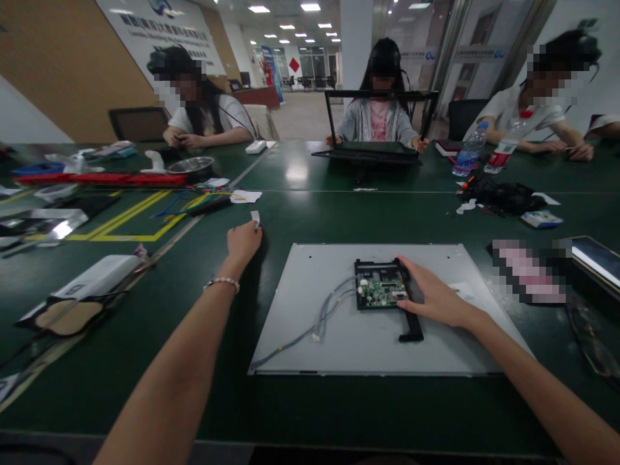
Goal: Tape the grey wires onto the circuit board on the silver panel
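My left hand (243, 247), with a beaded bracelet at the wrist, is closed over the green table left of the panel. A small white strip (256, 218), perhaps paper or tape, sticks up from its fingertips. My right hand (438, 298) grips the right side of a black plastic bracket (411, 334) between thumb and fingers. Set in that bracket is a green circuit board (380, 292). Both rest on a flat pale grey metal panel (300, 284). Grey cables (303, 334) run from the board across the panel to its near left corner.
At left lies a white box-shaped device (97, 278); behind it are wires (203, 201) and a metal bowl (191, 166). Bottles (471, 152), a black bundle (504, 196) and a phone (595, 258) are at right. Opposite, a person holds a black frame (329, 113); two others sit alongside.
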`<act>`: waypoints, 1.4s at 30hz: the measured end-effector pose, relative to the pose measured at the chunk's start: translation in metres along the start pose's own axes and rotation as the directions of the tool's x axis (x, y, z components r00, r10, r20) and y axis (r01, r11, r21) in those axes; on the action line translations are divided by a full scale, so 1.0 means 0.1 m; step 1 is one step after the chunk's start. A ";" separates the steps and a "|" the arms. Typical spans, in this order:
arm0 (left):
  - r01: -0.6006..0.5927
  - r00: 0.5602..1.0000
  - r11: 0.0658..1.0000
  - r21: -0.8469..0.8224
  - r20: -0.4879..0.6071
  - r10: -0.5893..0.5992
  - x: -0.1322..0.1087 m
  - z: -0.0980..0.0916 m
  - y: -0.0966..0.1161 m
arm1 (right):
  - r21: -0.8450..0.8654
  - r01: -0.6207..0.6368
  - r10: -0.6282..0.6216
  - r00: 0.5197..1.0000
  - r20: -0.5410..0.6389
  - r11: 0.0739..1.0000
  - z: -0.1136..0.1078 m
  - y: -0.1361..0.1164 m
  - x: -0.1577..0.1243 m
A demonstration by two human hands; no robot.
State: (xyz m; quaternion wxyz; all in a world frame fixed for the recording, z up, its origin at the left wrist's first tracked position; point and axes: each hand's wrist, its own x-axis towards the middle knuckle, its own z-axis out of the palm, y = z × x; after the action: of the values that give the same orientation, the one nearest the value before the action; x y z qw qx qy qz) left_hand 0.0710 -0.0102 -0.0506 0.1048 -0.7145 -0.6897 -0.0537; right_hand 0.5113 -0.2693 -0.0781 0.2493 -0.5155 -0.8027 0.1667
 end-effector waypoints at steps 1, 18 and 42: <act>0.005 1.000 1.000 0.012 -0.008 -0.005 -0.01 -0.01 0.03 | -0.001 0.001 -0.001 1.000 0.000 1.000 0.00 -0.01 0.00; 0.042 0.999 0.992 0.122 0.030 -0.046 -0.08 -0.24 0.14 | -0.005 0.006 -0.006 1.000 0.011 1.000 -0.02 0.00 0.01; -0.383 0.924 0.917 -0.112 -0.033 0.382 -1.16 -0.44 0.73 | -0.029 0.023 -0.022 0.999 0.022 0.999 -0.02 0.01 0.01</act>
State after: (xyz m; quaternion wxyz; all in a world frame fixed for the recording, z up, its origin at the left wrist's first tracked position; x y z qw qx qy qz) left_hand 0.1417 -0.1351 -0.0390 0.0749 -0.8400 -0.5320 -0.0760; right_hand 0.5132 -0.2682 -0.0773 0.2347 -0.5080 -0.8136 0.1578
